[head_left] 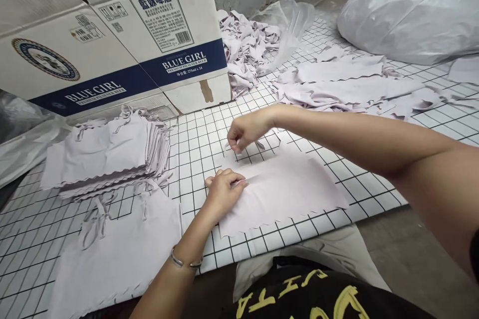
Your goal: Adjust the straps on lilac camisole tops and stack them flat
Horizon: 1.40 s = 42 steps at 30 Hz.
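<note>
L hand (224, 190) pinching pale cloth (288, 189) at its left part. Cloth flat on tbl (194, 147) w/ black lines, near front edge. R hand (249, 130) just past cloth's far side, fingers curled, tips pressed tog.; can't tell what's in them, blurry. Cloth pile (101, 149) to left, by big box (119, 35).

Pale trousers (364, 254), a black top (310, 295) with yellow lettering (264, 301) and a slim silver bangle (176, 258) are worn.
</note>
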### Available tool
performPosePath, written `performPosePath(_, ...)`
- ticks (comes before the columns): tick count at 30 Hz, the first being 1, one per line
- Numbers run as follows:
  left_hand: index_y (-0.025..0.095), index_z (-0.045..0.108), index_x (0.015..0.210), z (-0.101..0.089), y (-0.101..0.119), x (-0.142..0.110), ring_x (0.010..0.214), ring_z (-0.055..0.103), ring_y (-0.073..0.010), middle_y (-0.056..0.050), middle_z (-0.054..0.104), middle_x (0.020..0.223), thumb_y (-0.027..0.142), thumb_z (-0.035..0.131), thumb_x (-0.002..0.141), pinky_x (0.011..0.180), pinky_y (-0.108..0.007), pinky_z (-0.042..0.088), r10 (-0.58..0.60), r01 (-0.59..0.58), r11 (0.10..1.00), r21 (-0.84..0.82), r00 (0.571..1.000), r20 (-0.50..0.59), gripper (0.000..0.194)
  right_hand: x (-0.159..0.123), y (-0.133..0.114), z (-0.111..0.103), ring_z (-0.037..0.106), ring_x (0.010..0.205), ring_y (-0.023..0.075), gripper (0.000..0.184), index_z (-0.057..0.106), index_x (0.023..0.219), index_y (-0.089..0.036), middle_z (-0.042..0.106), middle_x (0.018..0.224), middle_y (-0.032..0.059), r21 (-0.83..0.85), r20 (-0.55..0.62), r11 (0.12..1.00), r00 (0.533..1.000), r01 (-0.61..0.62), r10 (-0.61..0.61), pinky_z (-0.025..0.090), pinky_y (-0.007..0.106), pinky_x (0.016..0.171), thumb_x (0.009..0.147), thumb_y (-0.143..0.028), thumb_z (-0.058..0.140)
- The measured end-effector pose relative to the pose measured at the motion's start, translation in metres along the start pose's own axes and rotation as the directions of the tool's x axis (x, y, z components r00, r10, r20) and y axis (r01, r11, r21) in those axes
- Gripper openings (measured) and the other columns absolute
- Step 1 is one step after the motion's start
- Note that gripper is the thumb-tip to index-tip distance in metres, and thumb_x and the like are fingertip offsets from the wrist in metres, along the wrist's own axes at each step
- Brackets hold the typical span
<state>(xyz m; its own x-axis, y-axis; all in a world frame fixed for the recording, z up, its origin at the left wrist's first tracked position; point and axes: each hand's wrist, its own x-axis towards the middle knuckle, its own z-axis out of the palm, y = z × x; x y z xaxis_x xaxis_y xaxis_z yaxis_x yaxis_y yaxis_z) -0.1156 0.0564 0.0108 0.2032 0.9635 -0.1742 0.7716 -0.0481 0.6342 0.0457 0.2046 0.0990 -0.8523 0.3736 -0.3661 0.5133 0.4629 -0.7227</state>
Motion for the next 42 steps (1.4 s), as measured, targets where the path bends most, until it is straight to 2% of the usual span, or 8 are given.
performPosePath(4, 0.027, 0.071, 0.077, 0.002, 0.001, -0.001, 0.098, 0.056, -0.0232, 0.001, 0.068, 0.084, 0.029, 0.067, 0.081, 0.095, -0.047, 0.023, 0.005, -0.005, 1.0, -0.021, 1.0, -0.025, 0.006, -0.02, 0.012, 0.045, 0.055, 0.073, 0.0159, 0.011, 0.068, 0.084, -0.016, 0.066, 0.083, -0.0006, -0.082, 0.012, 0.996, 1.0, -0.016, 0.017, 0.035, 0.028, 0.069, 0.08, -0.008, 0.062)
performPosePath(9, 0.025, 0.07, 0.074, 0.002, 0.006, -0.002, 0.091, 0.056, -0.0215, 0.001, 0.067, 0.08, 0.031, 0.07, 0.079, 0.094, -0.046, 0.023, 0.005, -0.006, 1.0, -0.021, 0.999, -0.038, 0.008, -0.025, 0.026, 0.07, 0.052, 0.081, 0.0181, 0.008, 0.065, 0.08, -0.017, 0.063, 0.076, -0.0012, -0.24, -0.047, 0.967, 0.994, 0.087, -0.101, 0.023, 0.036, 0.091, 0.084, -0.012, 0.059)
performPosePath(14, 0.025, 0.069, 0.072, 0.005, 0.006, -0.001, 0.091, 0.056, -0.0212, 0.001, 0.066, 0.078, 0.03, 0.069, 0.08, 0.095, -0.046, 0.023, 0.006, -0.007, 1.0, -0.026, 0.998, -0.058, 0.009, -0.022, 0.03, 0.074, 0.052, 0.085, 0.0193, 0.009, 0.065, 0.081, -0.016, 0.065, 0.078, 0.0004, -0.247, -0.072, 0.957, 0.982, 0.151, -0.174, 0.022, 0.036, 0.092, 0.085, -0.01, 0.058)
performPosePath(20, 0.025, 0.068, 0.074, 0.005, 0.003, -0.001, 0.093, 0.056, -0.0211, 0.002, 0.066, 0.079, 0.029, 0.069, 0.08, 0.096, -0.045, 0.024, 0.03, -0.032, 0.999, -0.031, 0.998, -0.06, 0.007, -0.021, 0.028, 0.076, 0.051, 0.085, 0.0203, 0.011, 0.063, 0.077, -0.016, 0.064, 0.075, 0.0006, -0.274, -0.043, 0.95, 0.985, 0.151, -0.169, 0.021, 0.037, 0.092, 0.086, -0.01, 0.059)
performPosePath(23, 0.024, 0.067, 0.073, 0.006, 0.002, -0.001, 0.093, 0.056, -0.0211, 0.002, 0.066, 0.08, 0.028, 0.069, 0.08, 0.095, -0.045, 0.024, 0.038, -0.04, 0.998, -0.039, 0.997, -0.06, 0.008, -0.02, 0.027, 0.076, 0.051, 0.084, 0.02, 0.013, 0.062, 0.075, -0.016, 0.063, 0.075, 0.0001, -0.265, -0.067, 0.952, 0.982, 0.154, -0.178, 0.021, 0.037, 0.091, 0.085, -0.009, 0.06)
performPosePath(30, 0.025, 0.067, 0.073, 0.006, 0.003, -0.001, 0.094, 0.057, -0.0216, 0.002, 0.067, 0.081, 0.027, 0.069, 0.079, 0.097, -0.044, 0.024, 0.039, -0.044, 0.997, -0.058, 0.996, -0.081, 0.007, -0.019, 0.025, 0.077, 0.05, 0.082, 0.0197, 0.015, 0.062, 0.073, -0.018, 0.061, 0.071, -0.0013, -0.219, -0.06, 0.966, 0.987, 0.135, -0.152, 0.022, 0.037, 0.092, 0.084, -0.008, 0.06)
performPosePath(38, 0.023, 0.067, 0.071, 0.005, 0.006, -0.002, 0.093, 0.057, -0.0206, 0.003, 0.068, 0.082, 0.024, 0.069, 0.078, 0.095, -0.044, 0.025, 0.015, -0.022, 0.996, -0.083, 0.996, -0.09, 0.007, -0.019, 0.021, 0.078, 0.05, 0.078, 0.0182, 0.012, 0.064, 0.076, -0.017, 0.06, 0.067, -0.0024, -0.251, -0.069, 0.958, 0.984, 0.141, -0.163, 0.023, 0.036, 0.091, 0.084, -0.008, 0.062)
performPosePath(42, 0.023, 0.067, 0.072, 0.006, 0.006, -0.001, 0.094, 0.058, -0.0215, 0.002, 0.068, 0.082, 0.025, 0.07, 0.077, 0.095, -0.045, 0.027, -0.001, -0.009, 0.994, -0.107, 0.996, -0.091, 0.006, -0.019, 0.018, 0.078, 0.049, 0.075, 0.0166, 0.013, 0.063, 0.074, -0.018, 0.057, 0.065, -0.0035, -0.215, -0.066, 0.973, 0.993, 0.082, -0.098, 0.027, 0.034, 0.086, 0.084, -0.009, 0.061)
